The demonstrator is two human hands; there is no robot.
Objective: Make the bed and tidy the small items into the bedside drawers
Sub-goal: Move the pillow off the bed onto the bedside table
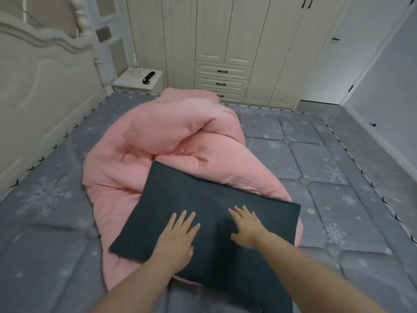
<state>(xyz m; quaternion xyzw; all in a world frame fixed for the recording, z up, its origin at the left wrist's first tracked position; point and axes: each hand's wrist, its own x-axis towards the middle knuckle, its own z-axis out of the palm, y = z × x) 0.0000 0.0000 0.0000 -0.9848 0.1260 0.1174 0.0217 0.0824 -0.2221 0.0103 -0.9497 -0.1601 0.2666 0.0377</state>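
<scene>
On the near edge of the bed point(338, 168), a dark grey cloth point(203, 199) lies over the near end of a bunched pink quilt point(158, 136). Both the left hand point(178, 236) and the right hand point(247, 225) press flat on the cloth, fingers spread. Beyond the far edge, a nightstand point(126, 83) carries a clear bottle point(136, 65) and a small black object point(149, 76).

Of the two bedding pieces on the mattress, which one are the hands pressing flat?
The dark grey pillow: both the left hand and right hand lie on it with fingers spread. The pink duvet lies bunched beneath it, untouched.
</scene>
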